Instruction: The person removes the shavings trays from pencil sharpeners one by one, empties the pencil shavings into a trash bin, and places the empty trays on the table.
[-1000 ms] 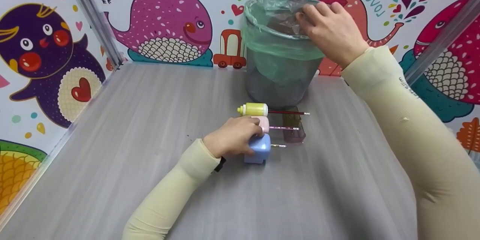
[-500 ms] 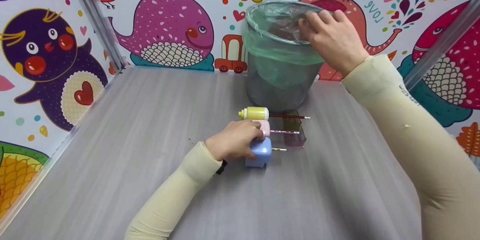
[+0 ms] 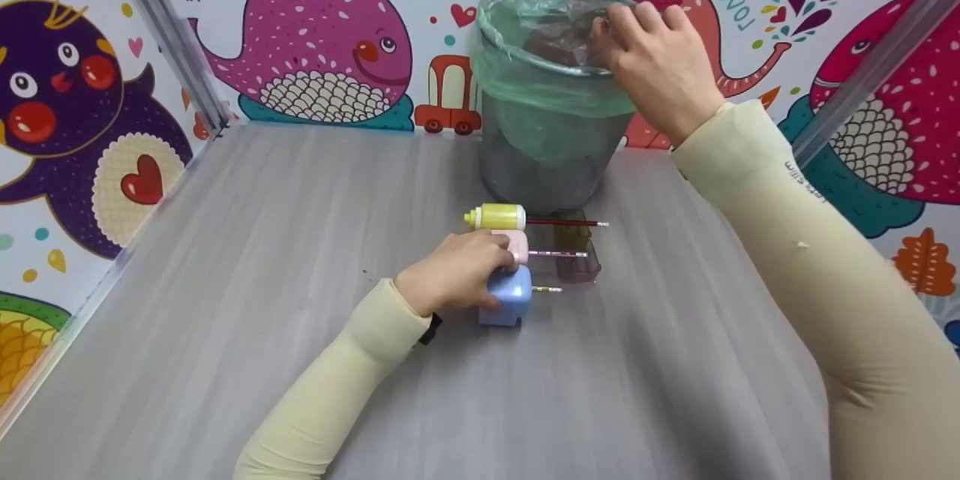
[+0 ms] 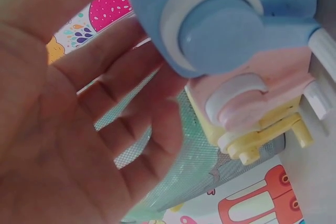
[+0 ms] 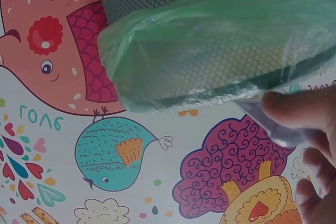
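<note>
My left hand [image 3: 454,270] grips the blue crank pencil sharpener [image 3: 509,298], thumb on its near side and fingers over its far side. Beyond it stand a pink sharpener [image 3: 516,245] and a yellow sharpener [image 3: 502,217] in a row. A pencil sticks out to the right from each. In the left wrist view the blue crank [image 4: 220,35] faces the palm. Up at the bin's rim, my right hand [image 3: 664,67] pinches a clear plastic sharpener drawer [image 5: 270,127] between thumb and fingers. Its contents are hidden.
A mesh waste bin [image 3: 544,169] with a green plastic liner [image 3: 555,94] stands against the decorated back wall. Two translucent drawers, one olive [image 3: 574,222] and one pinkish [image 3: 577,264], lie right of the sharpeners under the pencil ends. Metal posts [image 3: 169,37] mark the corners.
The head view has shifted slightly. Both hands keep their holds, the left on the blue sharpener and the right on the clear drawer at the bin's rim.
</note>
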`<state>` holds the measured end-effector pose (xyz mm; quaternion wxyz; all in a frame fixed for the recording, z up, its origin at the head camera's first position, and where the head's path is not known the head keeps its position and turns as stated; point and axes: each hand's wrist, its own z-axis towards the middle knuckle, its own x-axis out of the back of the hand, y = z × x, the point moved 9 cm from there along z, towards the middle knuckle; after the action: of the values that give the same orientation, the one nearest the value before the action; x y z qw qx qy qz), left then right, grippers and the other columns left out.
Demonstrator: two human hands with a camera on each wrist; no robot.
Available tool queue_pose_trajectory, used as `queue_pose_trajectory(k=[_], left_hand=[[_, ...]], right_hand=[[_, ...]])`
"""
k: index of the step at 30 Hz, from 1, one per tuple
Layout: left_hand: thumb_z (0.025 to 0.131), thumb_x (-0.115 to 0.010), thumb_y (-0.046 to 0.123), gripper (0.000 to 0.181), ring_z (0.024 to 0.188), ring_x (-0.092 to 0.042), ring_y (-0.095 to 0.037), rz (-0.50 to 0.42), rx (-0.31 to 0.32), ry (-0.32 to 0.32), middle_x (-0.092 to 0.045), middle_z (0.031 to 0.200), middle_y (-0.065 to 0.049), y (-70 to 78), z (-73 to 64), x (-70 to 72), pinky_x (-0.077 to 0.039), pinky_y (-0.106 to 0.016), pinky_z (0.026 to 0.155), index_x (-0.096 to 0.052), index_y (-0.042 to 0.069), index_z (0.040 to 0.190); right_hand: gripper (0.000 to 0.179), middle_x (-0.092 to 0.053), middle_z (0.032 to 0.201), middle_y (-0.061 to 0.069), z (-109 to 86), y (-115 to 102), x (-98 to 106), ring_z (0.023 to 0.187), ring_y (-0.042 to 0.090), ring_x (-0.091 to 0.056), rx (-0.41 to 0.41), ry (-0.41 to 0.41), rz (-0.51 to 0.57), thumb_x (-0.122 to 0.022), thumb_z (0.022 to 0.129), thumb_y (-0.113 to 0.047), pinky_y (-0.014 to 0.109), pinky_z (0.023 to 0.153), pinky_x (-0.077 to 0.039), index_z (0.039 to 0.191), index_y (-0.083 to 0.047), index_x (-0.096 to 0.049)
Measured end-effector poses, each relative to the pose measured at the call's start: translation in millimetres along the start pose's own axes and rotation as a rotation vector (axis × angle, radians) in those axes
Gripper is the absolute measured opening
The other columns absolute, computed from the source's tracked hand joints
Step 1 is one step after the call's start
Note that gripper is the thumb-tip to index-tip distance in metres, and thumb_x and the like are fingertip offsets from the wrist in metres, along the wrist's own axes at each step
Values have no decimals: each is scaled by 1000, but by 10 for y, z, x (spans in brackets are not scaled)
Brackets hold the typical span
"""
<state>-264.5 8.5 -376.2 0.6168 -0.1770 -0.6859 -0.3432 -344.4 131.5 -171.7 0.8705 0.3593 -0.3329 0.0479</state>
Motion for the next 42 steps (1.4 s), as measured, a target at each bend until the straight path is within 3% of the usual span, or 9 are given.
queue_pose_trajectory(k=[9,19,24,27,30,33,37,42], left_hand=[[78,-86,25,38,99,-60,-21,-7,11,-12,-66,110,-3,-7,13,0,-54,-44,89,-73,13,113],[80,-86,27,45,105,-60,-22,-41,46,-42,-66,118,-5,-51,-19,-52,-51,-44,98,-71,12,120],[79,-86,27,44,105,-60,-22,-40,32,-33,-66,116,-5,-44,4,-43,-52,-46,96,-72,12,118],[78,-87,26,44,106,-61,-23,-34,15,-22,-66,115,-5,-27,15,-18,-53,-48,93,-73,12,117],[76,-89,25,45,109,-61,-25,-28,7,-11,-66,114,-5,-26,13,-4,-53,-51,90,-73,12,116],[76,-89,26,45,111,-60,-25,-31,10,-16,-66,115,-5,-32,10,-9,-52,-52,91,-73,12,115],[76,-89,27,46,112,-59,-25,-47,9,-29,-65,116,-6,-30,0,-27,-52,-51,92,-72,11,116],[77,-88,27,44,110,-59,-25,-34,6,-20,-65,114,-6,-26,9,-14,-53,-51,90,-72,12,115]], right_hand=[[39,-58,122,20,-27,67,-3,105,37,-54,-50,-2,22,-59,96,4,47,84,-49,134,-4,-61],[40,-58,126,22,-50,72,-60,107,38,-54,-112,-13,20,-57,97,3,46,89,-50,138,-3,-58],[35,-58,127,25,-117,263,-15,113,41,-55,-278,25,121,-52,100,-1,50,96,-50,135,1,-57],[37,-58,127,26,-204,445,4,116,42,-53,-416,47,285,-60,98,-7,50,102,-48,132,4,-57],[53,-56,129,25,-323,601,-31,120,39,-52,-558,30,464,-74,90,-17,47,109,-45,134,4,-55],[61,-54,130,23,-489,702,-97,123,35,-52,-697,11,599,-76,90,-28,44,110,-46,139,1,-52],[65,-56,125,20,-714,738,-142,109,26,-55,-804,34,670,-74,89,-38,32,95,-51,139,-2,-52],[61,-67,113,16,-923,678,-74,92,19,-60,-844,61,724,-74,87,-47,9,75,-42,126,-2,-60]])
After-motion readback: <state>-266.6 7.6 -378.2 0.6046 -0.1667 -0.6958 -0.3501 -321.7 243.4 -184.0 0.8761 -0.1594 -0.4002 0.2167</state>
